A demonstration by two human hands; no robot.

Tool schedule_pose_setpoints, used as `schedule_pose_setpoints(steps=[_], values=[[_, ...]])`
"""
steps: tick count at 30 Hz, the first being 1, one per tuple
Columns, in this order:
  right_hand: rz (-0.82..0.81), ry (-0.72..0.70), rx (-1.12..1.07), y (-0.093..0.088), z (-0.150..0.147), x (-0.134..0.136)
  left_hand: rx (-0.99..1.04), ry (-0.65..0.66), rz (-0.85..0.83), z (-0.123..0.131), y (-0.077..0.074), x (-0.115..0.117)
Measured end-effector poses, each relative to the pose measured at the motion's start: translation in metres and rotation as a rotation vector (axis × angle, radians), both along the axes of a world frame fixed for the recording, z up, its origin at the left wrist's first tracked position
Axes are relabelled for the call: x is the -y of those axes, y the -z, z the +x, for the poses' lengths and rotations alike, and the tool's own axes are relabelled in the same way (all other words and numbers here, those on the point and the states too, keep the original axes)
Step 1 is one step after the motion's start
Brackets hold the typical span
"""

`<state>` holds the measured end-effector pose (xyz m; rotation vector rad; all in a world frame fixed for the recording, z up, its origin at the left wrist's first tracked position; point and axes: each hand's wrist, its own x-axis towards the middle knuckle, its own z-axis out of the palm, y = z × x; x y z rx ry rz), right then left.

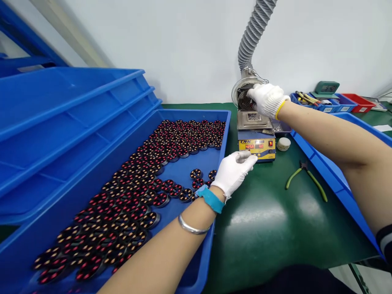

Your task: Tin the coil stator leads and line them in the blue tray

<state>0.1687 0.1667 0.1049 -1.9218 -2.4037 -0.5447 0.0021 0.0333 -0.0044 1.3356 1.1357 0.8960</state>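
Note:
My left hand [235,172], in a white glove, hovers over the right rim of a blue tray [225,134], just before the yellow and blue heating unit [257,146]. Its fingers are loosely bent, with a small gap to the thumb and nothing visible between them. My right hand [268,99], also gloved, is raised above the unit's metal top [254,120], closed in front of a dark fan [245,100]. Whatever its fingertips grip is hidden or too small to name. Many black ring-shaped parts [131,196] with pink or tan spots lie in the tray.
Stacked blue trays [73,110] stand at the left. A grey duct hose [257,28] rises behind the unit. Green-handled cutters [306,175] and a round white pad [283,143] lie on the green table [263,228]. Another blue tray [330,163] sits under my right arm.

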Motion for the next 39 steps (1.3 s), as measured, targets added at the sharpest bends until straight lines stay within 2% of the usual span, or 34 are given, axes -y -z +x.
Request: schedule_pose_setpoints(steps=[3,9,15,19,24,27,29,34,36,39], values=[[-0.050,0.043,0.077,0.002,-0.005,-0.007,-0.010,0.013,0.000,0.000,0.000,0.000],[-0.092,0.029,0.115,0.012,-0.012,-0.006,-0.019,0.040,-0.002,0.002,0.003,0.000],[-0.058,0.035,-0.104,0.006,-0.002,-0.007,-0.013,0.024,0.004,0.002,0.006,-0.002],[-0.010,-0.019,-0.326,0.007,0.000,0.012,0.088,-0.060,-0.002,0.003,0.003,-0.001],[-0.192,-0.103,-0.760,0.038,-0.020,0.060,0.248,-0.143,0.015,0.003,0.000,-0.002],[-0.247,-0.087,-0.823,0.053,-0.026,0.081,0.307,-0.194,0.021,0.001,0.000,-0.003],[-0.308,-0.130,-0.826,0.057,-0.023,0.088,0.331,-0.221,0.015,0.001,-0.001,-0.004],[-0.648,-0.160,-0.990,0.057,-0.006,0.086,0.301,-0.226,0.004,0.001,-0.006,-0.003],[-0.628,-0.137,-1.034,0.056,-0.001,0.080,0.283,-0.207,0.001,0.001,-0.006,-0.003],[-0.407,-0.044,-0.980,0.049,0.005,0.063,0.254,-0.153,-0.015,0.001,-0.004,-0.003]])
